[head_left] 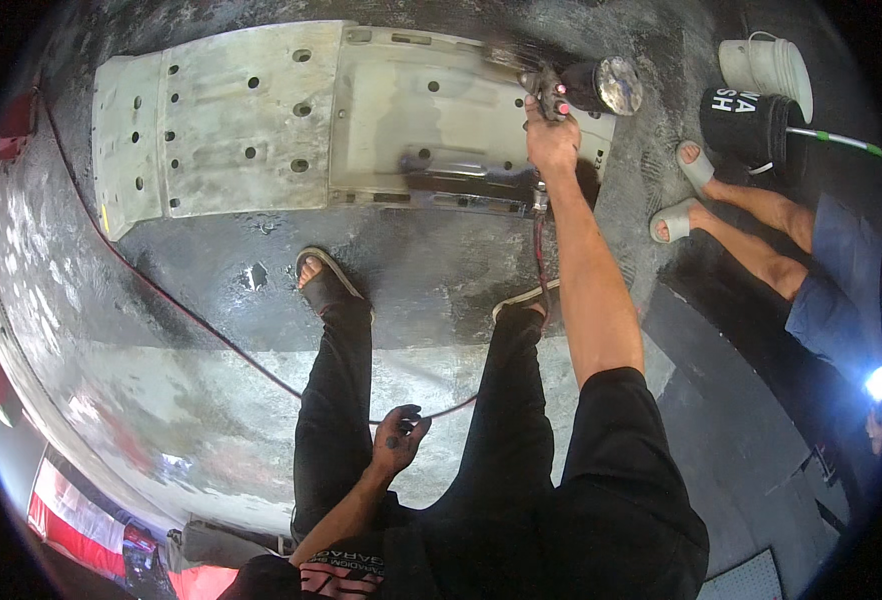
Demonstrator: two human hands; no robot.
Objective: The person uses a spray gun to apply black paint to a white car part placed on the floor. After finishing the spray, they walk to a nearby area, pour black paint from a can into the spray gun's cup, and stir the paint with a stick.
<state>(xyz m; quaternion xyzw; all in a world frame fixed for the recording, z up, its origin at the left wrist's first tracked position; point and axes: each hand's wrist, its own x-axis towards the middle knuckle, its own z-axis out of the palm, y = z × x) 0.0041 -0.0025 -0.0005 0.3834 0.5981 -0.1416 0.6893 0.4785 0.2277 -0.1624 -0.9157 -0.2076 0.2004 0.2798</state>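
1. The right hand [551,140] reaches forward, fingers closed around the grip of a spray gun [573,88] with a round cup on top.
2. The gun points at a grey perforated metal panel [261,120] lying flat on the wet concrete floor [161,360]; a dark patch shows near the nozzle.
3. The left hand [398,440] hangs by the thigh, fingers loosely curled, touching a thin red hose [201,322].
4. Spraying appears underway; covering the pale left part likely comes next.
5. Another person's sandalled feet [683,190] stand beside a white bucket [766,65].
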